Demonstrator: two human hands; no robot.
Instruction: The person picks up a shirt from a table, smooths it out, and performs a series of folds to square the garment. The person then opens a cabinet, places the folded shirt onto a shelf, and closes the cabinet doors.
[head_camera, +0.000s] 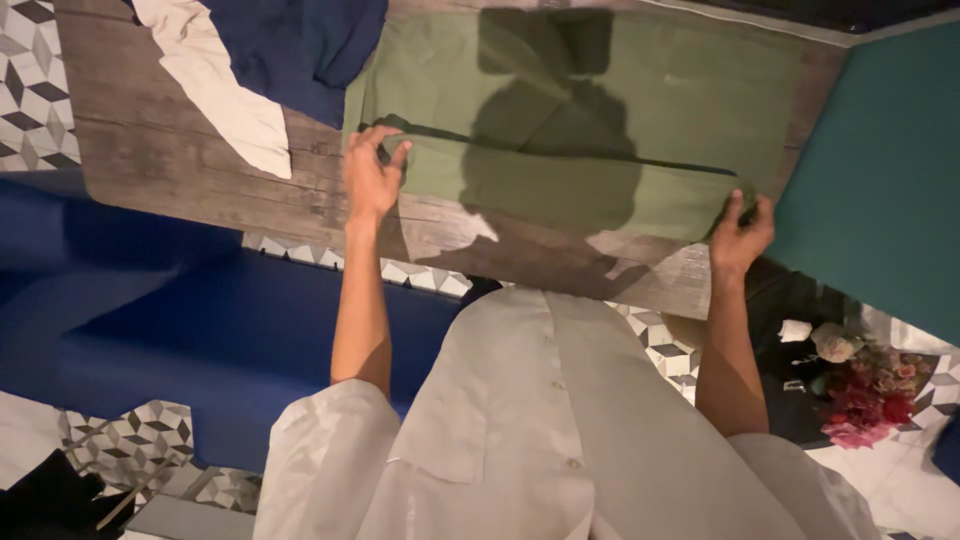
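Taking the wooden table (200, 170) as the landmark and reading from its left end: a cream cloth (215, 85) and a dark navy garment (300, 45) lie heaped on the far left part of the top, pushed aside so that the middle and right stay free for spreading. The olive-green cloth (600, 120) covers that middle and right stretch, laid flat, with its near strip doubled over so that a long fold line runs across it parallel to the table's near edge.

The left hand (372, 175) sits at the left end of that folded strip, over the table's near half. Its fingers are curled and the thumb is pressed toward them, pinching the doubled edge of the green cloth; the forearm rises straight from below, wrist slightly bent back, which keeps the corner pinned while the strip lies taut.

The right hand (742, 235) is at the right end of the strip, just at the table's near right corner. Fingers point upward and close on the cloth's corner, though shadow there makes the exact grip hard to read. Both arms are spread wide and about level, so the fold is held straight between them

Right of the table stands a teal panel (880, 190); below its right corner lie pink flowers (865, 395) on the floor
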